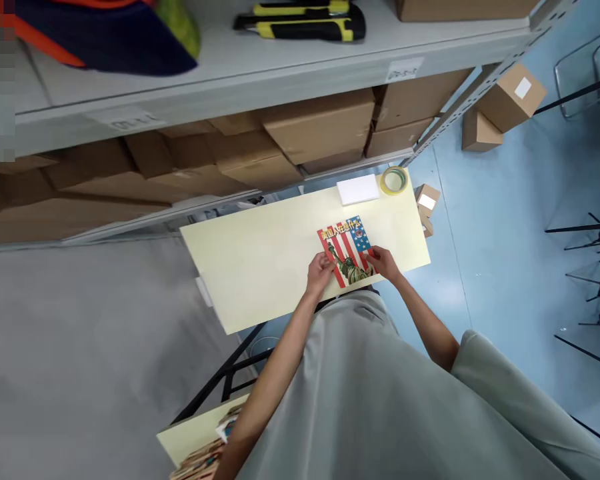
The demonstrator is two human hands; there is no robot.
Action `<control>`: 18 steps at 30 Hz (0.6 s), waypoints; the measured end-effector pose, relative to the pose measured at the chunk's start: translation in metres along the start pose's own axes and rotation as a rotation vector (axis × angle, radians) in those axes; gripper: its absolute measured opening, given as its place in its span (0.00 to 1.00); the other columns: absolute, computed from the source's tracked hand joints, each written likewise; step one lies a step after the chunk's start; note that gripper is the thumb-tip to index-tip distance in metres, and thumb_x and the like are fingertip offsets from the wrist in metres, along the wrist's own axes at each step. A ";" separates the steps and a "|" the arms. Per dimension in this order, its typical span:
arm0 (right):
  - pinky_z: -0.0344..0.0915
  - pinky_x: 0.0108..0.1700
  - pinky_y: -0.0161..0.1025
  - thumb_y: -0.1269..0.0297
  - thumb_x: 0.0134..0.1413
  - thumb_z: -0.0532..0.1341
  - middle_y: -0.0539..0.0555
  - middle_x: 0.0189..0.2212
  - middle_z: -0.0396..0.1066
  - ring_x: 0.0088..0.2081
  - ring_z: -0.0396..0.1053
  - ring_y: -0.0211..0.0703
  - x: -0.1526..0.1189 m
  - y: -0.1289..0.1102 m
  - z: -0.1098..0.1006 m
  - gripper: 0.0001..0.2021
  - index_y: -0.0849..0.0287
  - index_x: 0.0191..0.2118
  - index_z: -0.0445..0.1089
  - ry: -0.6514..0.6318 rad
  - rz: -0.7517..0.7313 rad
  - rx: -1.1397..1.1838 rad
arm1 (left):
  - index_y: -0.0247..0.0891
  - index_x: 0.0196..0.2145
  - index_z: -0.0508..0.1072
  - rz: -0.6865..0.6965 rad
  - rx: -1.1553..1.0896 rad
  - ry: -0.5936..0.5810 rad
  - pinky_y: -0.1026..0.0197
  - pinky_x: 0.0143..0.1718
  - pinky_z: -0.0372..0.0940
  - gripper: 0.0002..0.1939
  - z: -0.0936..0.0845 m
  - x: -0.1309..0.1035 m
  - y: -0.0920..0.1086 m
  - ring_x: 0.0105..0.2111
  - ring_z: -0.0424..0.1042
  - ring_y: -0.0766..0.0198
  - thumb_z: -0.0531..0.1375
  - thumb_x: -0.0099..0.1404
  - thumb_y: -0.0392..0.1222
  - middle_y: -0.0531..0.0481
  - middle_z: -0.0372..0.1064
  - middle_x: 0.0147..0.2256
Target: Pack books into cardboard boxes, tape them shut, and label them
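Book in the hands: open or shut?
Shut: the book shows its front cover, no inner pages; left hand and right hand grip its sides.

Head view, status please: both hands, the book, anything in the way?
Left hand and right hand gripping Statue of Liberty book at opposite edges. Cover facing up. Tape roll and white slab beyond, apart from both hands.

Tape [394, 192], white slab [358, 189] on table [260, 267]
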State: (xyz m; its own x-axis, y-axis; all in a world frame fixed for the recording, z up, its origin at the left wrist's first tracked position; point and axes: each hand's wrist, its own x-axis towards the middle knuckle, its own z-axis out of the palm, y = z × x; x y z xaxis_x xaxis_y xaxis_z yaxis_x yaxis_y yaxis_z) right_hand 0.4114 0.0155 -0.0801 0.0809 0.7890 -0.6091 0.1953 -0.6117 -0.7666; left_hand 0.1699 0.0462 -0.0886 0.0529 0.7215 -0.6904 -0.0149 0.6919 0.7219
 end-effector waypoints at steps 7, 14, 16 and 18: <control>0.58 0.34 0.36 0.51 0.62 0.64 0.48 0.26 0.72 0.30 0.64 0.41 -0.011 0.039 -0.055 0.14 0.54 0.30 0.67 0.101 0.117 -0.315 | 0.41 0.46 0.78 -0.154 0.155 -0.087 0.48 0.53 0.78 0.24 0.060 0.026 -0.039 0.45 0.84 0.51 0.76 0.55 0.53 0.46 0.84 0.41; 0.56 0.35 0.36 0.57 0.66 0.62 0.49 0.28 0.71 0.31 0.65 0.42 0.013 0.044 -0.063 0.11 0.54 0.33 0.67 0.130 0.133 -0.394 | 0.40 0.44 0.79 -0.152 0.275 -0.052 0.47 0.52 0.79 0.15 0.076 0.053 -0.036 0.40 0.84 0.53 0.71 0.60 0.43 0.47 0.82 0.36; 0.56 0.34 0.36 0.58 0.67 0.62 0.49 0.28 0.71 0.31 0.66 0.43 0.018 0.046 -0.063 0.10 0.54 0.33 0.68 0.123 0.152 -0.408 | 0.40 0.45 0.78 -0.148 0.313 -0.043 0.47 0.52 0.80 0.14 0.078 0.055 -0.037 0.40 0.84 0.53 0.69 0.61 0.42 0.48 0.82 0.35; 0.56 0.34 0.37 0.59 0.67 0.62 0.50 0.29 0.72 0.31 0.66 0.43 0.021 0.048 -0.062 0.09 0.55 0.34 0.69 0.121 0.157 -0.421 | 0.40 0.46 0.78 -0.138 0.359 -0.036 0.48 0.51 0.80 0.14 0.079 0.057 -0.038 0.40 0.84 0.53 0.69 0.62 0.42 0.48 0.82 0.35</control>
State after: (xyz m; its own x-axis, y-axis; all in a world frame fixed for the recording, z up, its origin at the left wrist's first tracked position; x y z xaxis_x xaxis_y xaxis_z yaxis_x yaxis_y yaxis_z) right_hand 0.4830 0.0062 -0.1165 0.2500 0.7053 -0.6634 0.5495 -0.6675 -0.5025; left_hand 0.2527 0.0587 -0.1514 0.0650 0.6168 -0.7845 0.3449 0.7238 0.5976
